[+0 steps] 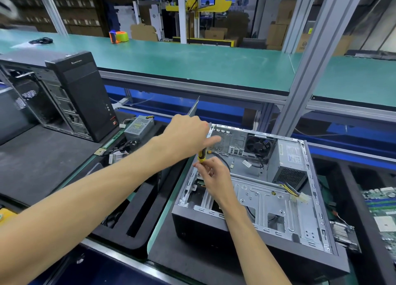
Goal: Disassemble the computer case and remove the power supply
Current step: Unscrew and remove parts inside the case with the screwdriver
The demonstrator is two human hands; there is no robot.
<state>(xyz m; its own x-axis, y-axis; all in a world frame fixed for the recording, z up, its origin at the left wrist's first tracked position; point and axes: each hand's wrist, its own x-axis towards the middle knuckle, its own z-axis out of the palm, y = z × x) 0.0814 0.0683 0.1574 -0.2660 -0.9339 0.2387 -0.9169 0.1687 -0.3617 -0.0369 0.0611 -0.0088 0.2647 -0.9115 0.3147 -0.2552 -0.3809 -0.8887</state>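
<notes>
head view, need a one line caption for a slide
Left hand steadies the open computer case at its rear edge while the right hand holds a yellow-handled screwdriver; power supply still inside.

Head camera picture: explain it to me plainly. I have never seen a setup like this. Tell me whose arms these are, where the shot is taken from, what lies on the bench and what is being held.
No machine here: a person wears a camera on the head, so you look forward and down along their own two bare arms.

In front lies an open computer case on its side, its panel off. Inside, at the far right corner, sits the grey power supply, beside a black fan.

The right hand holds a yellow-handled screwdriver. The left hand reaches across to the case's far left corner; what its fingers do there is hard to see.

To the left stand another black tower and a loose power supply. At the right edge lies a green circuit board.
</notes>
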